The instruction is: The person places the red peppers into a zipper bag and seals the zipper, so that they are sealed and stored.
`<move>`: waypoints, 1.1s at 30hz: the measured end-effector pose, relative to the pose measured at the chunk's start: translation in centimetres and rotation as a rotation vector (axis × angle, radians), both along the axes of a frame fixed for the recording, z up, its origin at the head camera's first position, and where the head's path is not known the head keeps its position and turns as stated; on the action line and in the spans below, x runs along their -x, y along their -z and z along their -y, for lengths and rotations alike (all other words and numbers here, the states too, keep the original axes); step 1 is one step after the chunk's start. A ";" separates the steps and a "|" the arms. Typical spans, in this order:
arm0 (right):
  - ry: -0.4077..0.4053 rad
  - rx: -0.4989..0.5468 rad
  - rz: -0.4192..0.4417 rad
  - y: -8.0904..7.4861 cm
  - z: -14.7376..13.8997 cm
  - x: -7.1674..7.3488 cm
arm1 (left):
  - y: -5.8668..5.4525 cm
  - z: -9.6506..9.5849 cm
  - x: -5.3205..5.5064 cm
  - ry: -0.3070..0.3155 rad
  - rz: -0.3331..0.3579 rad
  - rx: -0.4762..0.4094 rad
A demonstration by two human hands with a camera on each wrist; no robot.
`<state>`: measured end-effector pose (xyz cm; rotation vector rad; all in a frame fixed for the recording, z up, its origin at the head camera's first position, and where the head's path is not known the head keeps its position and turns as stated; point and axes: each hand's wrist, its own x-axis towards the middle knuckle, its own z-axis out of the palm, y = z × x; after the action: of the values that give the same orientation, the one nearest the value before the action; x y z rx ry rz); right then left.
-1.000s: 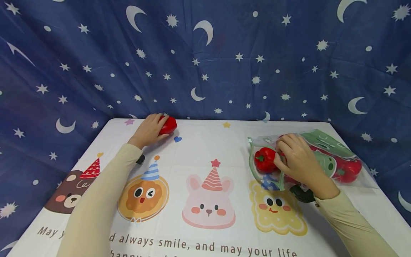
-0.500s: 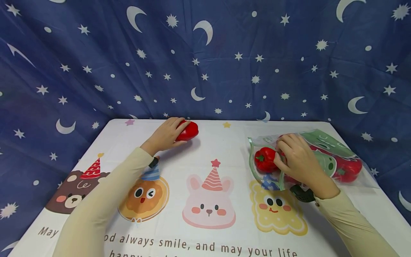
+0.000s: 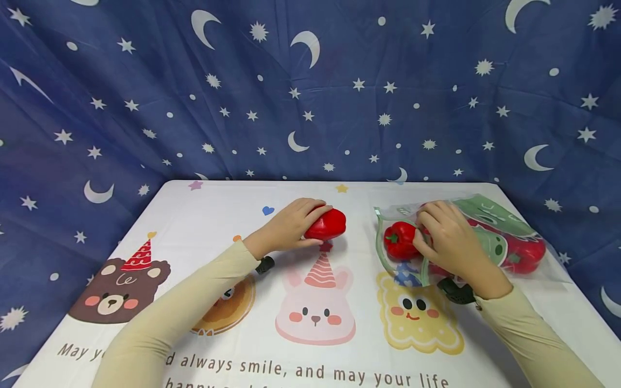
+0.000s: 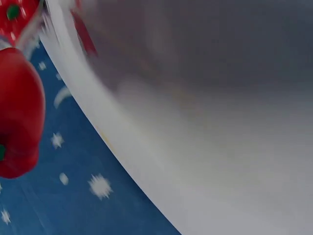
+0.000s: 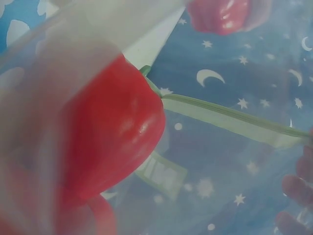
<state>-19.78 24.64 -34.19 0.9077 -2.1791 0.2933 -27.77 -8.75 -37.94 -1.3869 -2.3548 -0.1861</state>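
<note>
My left hand [image 3: 290,226] grips a red bell pepper [image 3: 330,224] over the middle of the table, above the pink rabbit print. In the left wrist view that bell pepper [image 4: 19,112] fills the left edge, its green stem end partly cut off. On the right, my right hand [image 3: 448,240] pinches the upper edge of a clear zip bag [image 3: 490,215] with green print. Several red bell peppers lie in it; one bell pepper [image 3: 401,240] shows near its green-trimmed mouth, which faces left. The right wrist view shows a bell pepper [image 5: 122,127] through the plastic, with fingertips [image 5: 296,188] at the right edge.
A white tablecloth [image 3: 223,205] with cartoon prints and lettering covers the table. Right behind its far edge hangs a dark blue curtain [image 3: 339,108] with moons and stars. Each wrist carries a small black device.
My left hand has carried the bell pepper from the far left of the table rightward and nearer, to the middle. The right hand and the bag have stayed put.
</note>
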 end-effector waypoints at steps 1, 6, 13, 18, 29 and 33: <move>0.000 -0.001 0.001 0.0 0.0 0.0 | 0.0 -0.5 -0.3 0.010 0.007 0.007; 0.011 -0.013 0.006 -0.1 0.0 0.0 | 0.0 -3.0 -2.0 0.060 0.040 0.033; 0.020 -0.022 0.010 -0.2 0.1 0.0 | 0.1 -6.0 -3.2 0.112 0.101 0.069; 0.017 -0.027 0.009 -0.3 0.2 -0.1 | 0.5 -7.7 -3.7 0.146 0.105 0.075; 0.037 -0.045 0.018 -0.5 0.4 -0.2 | 0.6 -10.1 -4.0 0.176 0.083 0.111; 0.033 -0.043 0.016 -0.5 0.4 -0.3 | 0.8 -10.6 -4.0 0.170 0.059 0.109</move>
<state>-19.48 24.20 -33.69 0.8944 -2.2203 0.2395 -23.76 1.85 -38.73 -1.6561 -2.3248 -0.1501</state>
